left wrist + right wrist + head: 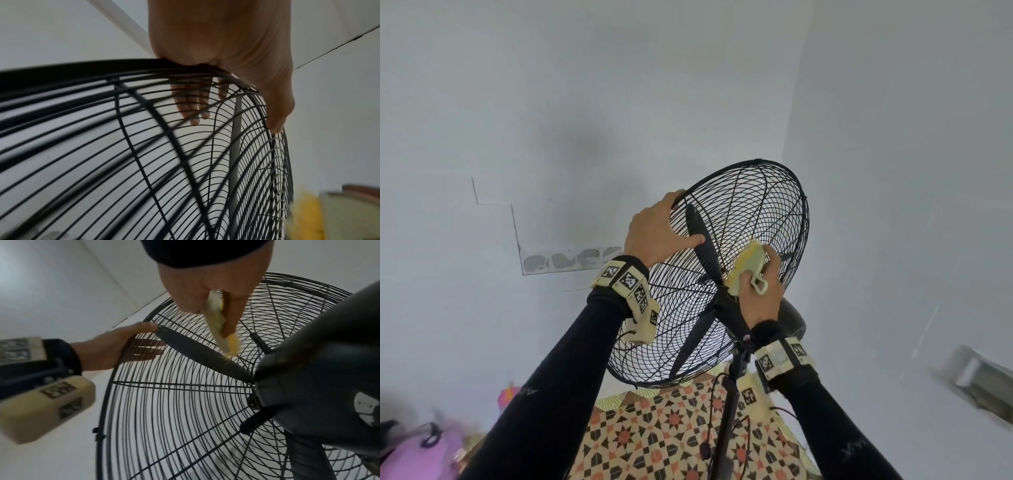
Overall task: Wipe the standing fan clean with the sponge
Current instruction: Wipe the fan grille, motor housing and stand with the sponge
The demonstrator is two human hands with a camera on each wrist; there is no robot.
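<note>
Sponge (748, 266): yellow-green, pinched in the right hand (762, 294) and pressed to the rear wires of the fan (767, 219), just above the motor housing (320, 369). Fan rim is gripped by the left hand (659, 233), fingers curled over it. Risks judged: foam may be snagged and torn on wires; the tilted head may be tipped if the rim is released; fingertips may be caught between wires.
</note>
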